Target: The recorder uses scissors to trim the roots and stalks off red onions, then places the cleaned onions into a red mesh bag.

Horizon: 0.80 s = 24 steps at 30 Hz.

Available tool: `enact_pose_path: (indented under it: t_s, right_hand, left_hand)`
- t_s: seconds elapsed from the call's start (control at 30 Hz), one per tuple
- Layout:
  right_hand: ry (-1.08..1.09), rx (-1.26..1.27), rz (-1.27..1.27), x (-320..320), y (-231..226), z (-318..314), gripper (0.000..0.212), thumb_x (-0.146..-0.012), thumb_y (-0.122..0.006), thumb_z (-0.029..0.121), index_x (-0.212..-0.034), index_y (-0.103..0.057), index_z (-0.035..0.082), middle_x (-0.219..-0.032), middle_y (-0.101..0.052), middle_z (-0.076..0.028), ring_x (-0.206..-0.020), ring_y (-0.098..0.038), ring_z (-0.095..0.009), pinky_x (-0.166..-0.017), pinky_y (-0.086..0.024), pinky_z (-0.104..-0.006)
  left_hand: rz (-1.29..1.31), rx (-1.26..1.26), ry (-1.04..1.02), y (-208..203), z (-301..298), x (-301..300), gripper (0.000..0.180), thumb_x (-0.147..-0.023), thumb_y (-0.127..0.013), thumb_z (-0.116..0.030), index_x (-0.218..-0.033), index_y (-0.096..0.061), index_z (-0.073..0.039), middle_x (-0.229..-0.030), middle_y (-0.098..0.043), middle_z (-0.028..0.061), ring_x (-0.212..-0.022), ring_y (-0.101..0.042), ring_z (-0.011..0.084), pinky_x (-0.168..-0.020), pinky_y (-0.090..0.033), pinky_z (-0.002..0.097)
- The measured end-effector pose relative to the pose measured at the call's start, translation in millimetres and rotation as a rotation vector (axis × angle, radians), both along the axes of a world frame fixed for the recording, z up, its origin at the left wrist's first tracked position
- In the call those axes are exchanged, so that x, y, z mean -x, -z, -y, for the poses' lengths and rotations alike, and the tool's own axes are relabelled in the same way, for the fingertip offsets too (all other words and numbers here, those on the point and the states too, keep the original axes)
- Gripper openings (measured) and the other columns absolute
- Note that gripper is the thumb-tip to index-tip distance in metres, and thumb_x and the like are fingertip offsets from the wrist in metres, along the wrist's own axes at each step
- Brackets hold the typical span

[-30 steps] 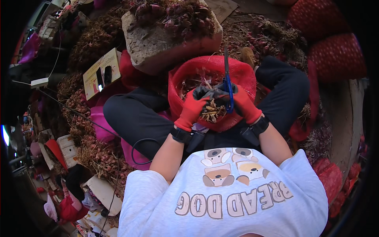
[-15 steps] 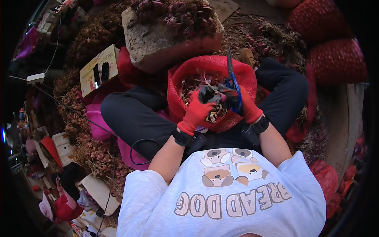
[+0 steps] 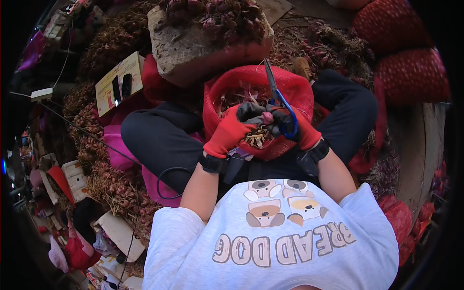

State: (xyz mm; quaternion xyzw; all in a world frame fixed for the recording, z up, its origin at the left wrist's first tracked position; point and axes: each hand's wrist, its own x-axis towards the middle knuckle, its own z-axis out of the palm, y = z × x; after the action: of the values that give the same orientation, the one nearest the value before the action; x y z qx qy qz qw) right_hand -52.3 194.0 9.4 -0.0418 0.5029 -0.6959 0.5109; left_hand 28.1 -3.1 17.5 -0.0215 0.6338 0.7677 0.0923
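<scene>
Both hands are wearing red gloves with dark fingers, and they are meeting just over a red mesh sack. A small pink shallot is sitting between the two sets of fingertips. The left hand is curling its fingers toward the shallot; I cannot tell if they are pinching it hard. The right hand is holding blue-handled scissors, with the fingers bending around the handle. The blades are pointing up and away from the body, maybe so they are not poking the other hand.

The sack is standing open between the bent legs, probably so that it is easy to reach and is catching little bits. Inside, dry stalk pieces and purple scraps are lying in a messy heap. Ahead, a pale block is holding up a pile of shallots. Two fat red sacks are resting at the right; their insides are not showing clearly.
</scene>
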Motion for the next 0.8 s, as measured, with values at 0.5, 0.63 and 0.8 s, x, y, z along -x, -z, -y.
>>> enact_pose_path:
  t_s: [0.5,0.63,0.8]
  right_hand:
    - [0.248,-0.036,0.014,-5.1,15.5,-1.0,0.033,-0.088,-0.061,0.031,-0.104,-0.06,0.002,-0.081,-0.062,-0.002,-0.065,-0.059,-0.009,-0.056,-0.047,-0.0216]
    - [0.386,-0.002,0.142,8.5,12.5,0.6,0.03,-0.091,-0.058,0.032,-0.101,-0.058,0.005,-0.078,-0.059,0.0,-0.061,-0.057,-0.009,-0.053,-0.046,-0.022]
    - [0.363,-0.003,0.139,2.6,13.2,2.8,0.025,-0.092,-0.056,0.032,-0.099,-0.059,0.008,-0.08,-0.058,0.001,-0.062,-0.056,-0.009,-0.053,-0.045,-0.0223]
  left_hand:
    - [0.09,-0.093,-0.18,26.0,-17.7,-12.0,0.014,-0.083,-0.06,-0.003,-0.095,-0.06,0.003,-0.088,-0.061,0.0046,-0.078,-0.058,0.0136,-0.074,-0.047,0.0272]
    - [0.222,-0.218,-0.16,5.0,-14.1,-6.1,0.019,-0.081,-0.062,-0.003,-0.099,-0.06,0.003,-0.096,-0.06,0.0051,-0.08,-0.059,0.0148,-0.073,-0.048,0.0275]
    - [-0.303,0.593,-0.338,8.7,-27.2,0.9,0.026,-0.076,-0.067,-0.007,-0.101,-0.061,-0.004,-0.093,-0.058,0.0077,-0.081,-0.06,0.0215,-0.069,-0.048,0.0317]
